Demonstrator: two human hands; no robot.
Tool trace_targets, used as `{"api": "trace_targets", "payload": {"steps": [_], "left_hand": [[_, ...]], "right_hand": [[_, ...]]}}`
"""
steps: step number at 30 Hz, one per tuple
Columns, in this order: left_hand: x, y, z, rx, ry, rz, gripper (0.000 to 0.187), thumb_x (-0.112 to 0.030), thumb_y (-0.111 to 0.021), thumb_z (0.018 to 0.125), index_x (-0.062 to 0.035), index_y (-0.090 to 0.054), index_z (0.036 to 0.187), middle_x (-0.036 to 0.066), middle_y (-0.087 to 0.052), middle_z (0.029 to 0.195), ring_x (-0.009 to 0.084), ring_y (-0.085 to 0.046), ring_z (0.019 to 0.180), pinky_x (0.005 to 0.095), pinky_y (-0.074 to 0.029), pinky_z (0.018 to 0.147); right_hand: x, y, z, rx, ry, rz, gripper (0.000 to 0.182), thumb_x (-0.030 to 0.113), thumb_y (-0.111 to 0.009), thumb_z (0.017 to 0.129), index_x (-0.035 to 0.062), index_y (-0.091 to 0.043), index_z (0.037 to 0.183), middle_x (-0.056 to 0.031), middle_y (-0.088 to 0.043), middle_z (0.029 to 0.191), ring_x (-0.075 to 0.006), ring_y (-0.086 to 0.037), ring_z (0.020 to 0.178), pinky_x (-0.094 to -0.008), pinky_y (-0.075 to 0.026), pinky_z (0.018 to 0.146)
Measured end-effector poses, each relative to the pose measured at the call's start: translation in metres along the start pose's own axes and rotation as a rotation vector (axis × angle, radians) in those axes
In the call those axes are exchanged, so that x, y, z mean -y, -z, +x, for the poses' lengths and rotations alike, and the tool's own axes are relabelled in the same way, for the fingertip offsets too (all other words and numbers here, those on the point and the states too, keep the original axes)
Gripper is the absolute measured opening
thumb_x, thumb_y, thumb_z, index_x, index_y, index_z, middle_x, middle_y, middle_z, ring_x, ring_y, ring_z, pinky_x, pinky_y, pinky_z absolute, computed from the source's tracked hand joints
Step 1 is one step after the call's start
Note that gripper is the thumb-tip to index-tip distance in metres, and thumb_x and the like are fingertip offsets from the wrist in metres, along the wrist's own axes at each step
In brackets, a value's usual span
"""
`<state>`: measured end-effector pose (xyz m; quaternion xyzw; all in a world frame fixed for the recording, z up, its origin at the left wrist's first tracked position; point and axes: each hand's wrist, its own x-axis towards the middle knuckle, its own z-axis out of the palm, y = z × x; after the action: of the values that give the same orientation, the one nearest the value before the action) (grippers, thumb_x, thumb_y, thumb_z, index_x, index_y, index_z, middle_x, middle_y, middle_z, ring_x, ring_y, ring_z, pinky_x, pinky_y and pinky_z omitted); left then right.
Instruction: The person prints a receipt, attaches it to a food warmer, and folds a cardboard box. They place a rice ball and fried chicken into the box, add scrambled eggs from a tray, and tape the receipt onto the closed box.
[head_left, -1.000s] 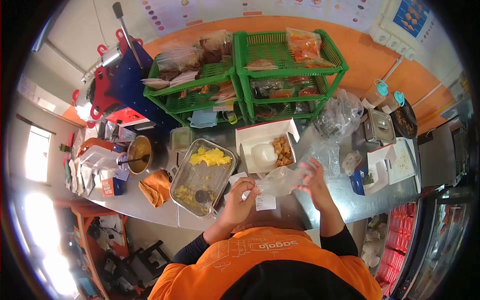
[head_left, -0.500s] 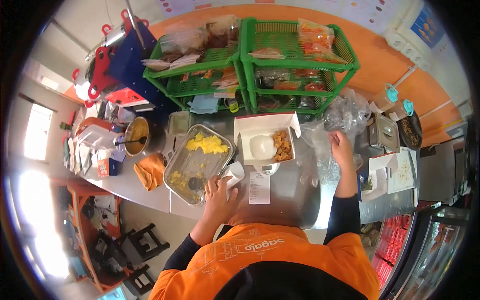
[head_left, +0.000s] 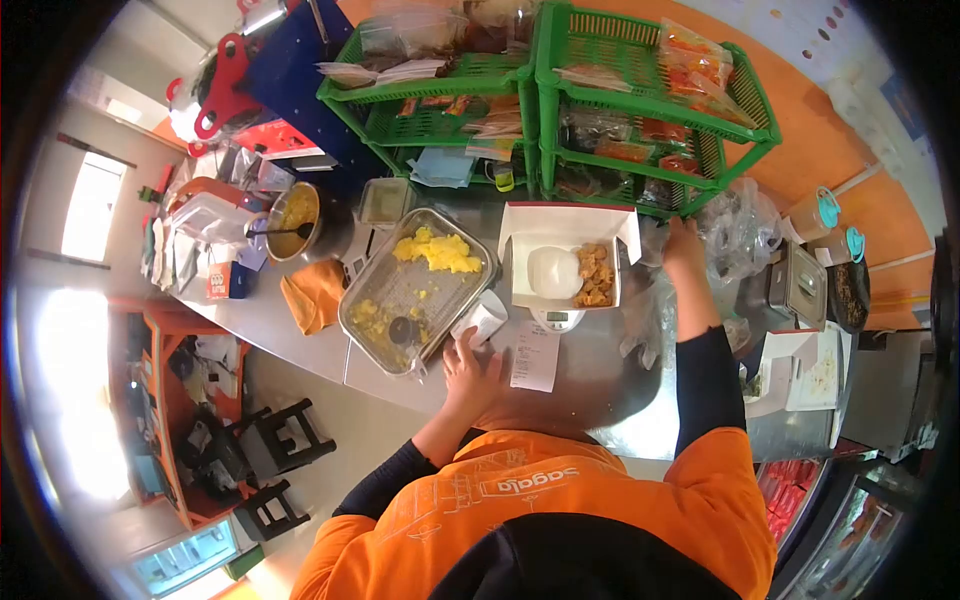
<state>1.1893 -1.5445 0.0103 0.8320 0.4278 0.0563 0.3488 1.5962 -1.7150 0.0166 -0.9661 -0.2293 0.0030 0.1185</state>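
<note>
My left hand (head_left: 470,378) rests at the counter's front with its fingers apart. Its fingertips are at the near end of a white cup (head_left: 487,316), which lies tilted against a metal tray (head_left: 362,345). Yellow rice-like food (head_left: 437,250) and a dark round utensil (head_left: 405,330) lie in that tray. An open carton box (head_left: 520,290) sits on a small scale (head_left: 557,320), holding a white rounded mound (head_left: 552,272) and brown fried pieces (head_left: 596,276). Beyond the box's right side, my right hand (head_left: 684,255) reaches toward clear plastic bags (head_left: 735,225), fingers drawn together; whatever they grip is hidden.
A printed receipt (head_left: 535,360) lies before the box. Green basket racks (head_left: 545,110) line the back. On the left are a pot (head_left: 325,235) with a ladle and a brown cloth (head_left: 313,297). A lidded metal container (head_left: 800,285) and another open carton (head_left: 775,375) stand right.
My right hand has reached farther back, to the bags near the green rack. The left hand has slid slightly down from the cup. The view has shifted, moving the counter items right in frame.
</note>
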Motion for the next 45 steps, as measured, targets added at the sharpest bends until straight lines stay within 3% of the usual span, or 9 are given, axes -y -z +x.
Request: {"api": "trace_targets", "payload": {"steps": [11, 15, 17, 23, 27, 31, 35, 38, 45], "left_hand": [[-0.017, 0.006, 0.023, -0.162, -0.106, -0.266, 0.036, -0.016, -0.066, 0.093, -0.0094, -0.058, 0.127, 0.018, -0.057, 0.122, 0.0364, -0.056, 0.114, 0.0441, -0.045, 0.100], [-0.040, 0.040, 0.010, -0.038, 0.074, -0.414, 0.027, -0.006, -0.070, 0.090, -0.0068, -0.064, 0.117, 0.011, -0.061, 0.110, 0.0227, -0.063, 0.108, 0.0308, -0.054, 0.082], [-0.041, 0.053, 0.007, 0.076, 0.037, -0.493, 0.036, 0.000, -0.072, 0.088, -0.0064, -0.062, 0.122, 0.009, -0.056, 0.119, 0.0179, -0.060, 0.111, 0.0266, -0.054, 0.081], [-0.060, 0.089, -0.008, 0.163, -0.179, -0.620, 0.061, 0.003, -0.073, 0.086, -0.0081, -0.053, 0.143, 0.012, -0.047, 0.141, 0.0207, -0.057, 0.118, 0.0287, -0.054, 0.088], [-0.076, 0.117, -0.018, 0.137, -0.241, -0.477, 0.075, -0.003, -0.080, 0.081, -0.0107, -0.048, 0.149, 0.014, -0.042, 0.147, 0.0253, -0.050, 0.128, 0.0358, -0.049, 0.099], [-0.066, 0.136, -0.028, 0.113, -0.317, -0.441, 0.081, 0.006, -0.070, 0.081, -0.0064, -0.038, 0.154, 0.015, -0.032, 0.154, 0.0260, -0.043, 0.138, 0.0371, -0.043, 0.110], [-0.053, 0.160, -0.036, 0.349, -0.395, -0.262, 0.072, 0.002, -0.067, 0.085, -0.0040, -0.038, 0.151, 0.021, -0.048, 0.146, 0.0380, -0.043, 0.140, 0.0420, -0.033, 0.117], [-0.051, 0.170, -0.043, 0.644, -0.350, -0.112, 0.075, -0.002, -0.066, 0.087, -0.0031, -0.027, 0.151, 0.026, -0.049, 0.141, 0.0398, -0.050, 0.134, 0.0421, -0.039, 0.112], [-0.032, 0.151, -0.068, 0.643, -0.125, -0.212, 0.076, -0.007, -0.069, 0.092, -0.0041, -0.015, 0.146, 0.022, -0.062, 0.120, 0.0281, -0.066, 0.110, 0.0389, -0.053, 0.093]], "right_hand": [[-0.018, 0.002, -0.052, -0.159, 0.249, 0.220, 0.030, 0.012, -0.061, 0.094, 0.0047, -0.059, 0.123, -0.0279, -0.052, 0.138, -0.0439, -0.065, 0.106, -0.0470, -0.056, 0.087], [-0.004, 0.047, -0.095, 0.340, -0.064, 0.547, 0.027, 0.020, -0.061, 0.100, 0.0053, -0.058, 0.123, -0.0230, -0.059, 0.130, -0.0321, -0.070, 0.098, -0.0396, -0.058, 0.078], [0.005, 0.049, -0.112, 0.730, -0.264, 0.795, 0.033, 0.023, -0.060, 0.103, 0.0053, -0.055, 0.131, -0.0204, -0.062, 0.126, -0.0263, -0.070, 0.095, -0.0366, -0.058, 0.076], [0.043, -0.012, -0.137, 0.555, -0.266, 1.332, 0.067, 0.037, -0.053, 0.106, 0.0020, -0.022, 0.156, -0.0208, -0.060, 0.125, -0.0225, -0.069, 0.094, -0.0352, -0.059, 0.073], [0.059, 0.012, -0.129, 0.592, -0.294, 0.984, 0.074, 0.045, -0.053, 0.105, 0.0012, -0.021, 0.155, -0.0177, -0.067, 0.103, -0.0213, -0.067, 0.098, -0.0347, -0.056, 0.081], [0.014, 0.058, -0.121, 0.243, 0.141, 0.129, 0.055, 0.040, -0.062, 0.099, 0.0001, -0.054, 0.136, -0.0158, -0.070, 0.093, -0.0294, -0.069, 0.078, -0.0373, -0.054, 0.073], [0.047, 0.182, -0.091, 0.129, -0.162, 0.499, 0.030, 0.028, -0.065, 0.097, 0.0055, -0.066, 0.117, -0.0181, -0.072, 0.095, -0.0378, -0.069, 0.087, -0.0462, -0.054, 0.077], [0.046, 0.189, -0.059, -0.149, 0.143, 0.357, 0.023, 0.021, -0.064, 0.097, 0.0051, -0.068, 0.113, -0.0199, -0.072, 0.093, -0.0401, -0.069, 0.088, -0.0490, -0.054, 0.079], [0.042, 0.104, 0.094, -0.297, 0.440, 0.142, 0.040, 0.012, -0.052, 0.097, 0.0035, -0.053, 0.136, -0.0261, -0.055, 0.139, -0.0457, -0.054, 0.123, -0.0539, -0.044, 0.105]]}}
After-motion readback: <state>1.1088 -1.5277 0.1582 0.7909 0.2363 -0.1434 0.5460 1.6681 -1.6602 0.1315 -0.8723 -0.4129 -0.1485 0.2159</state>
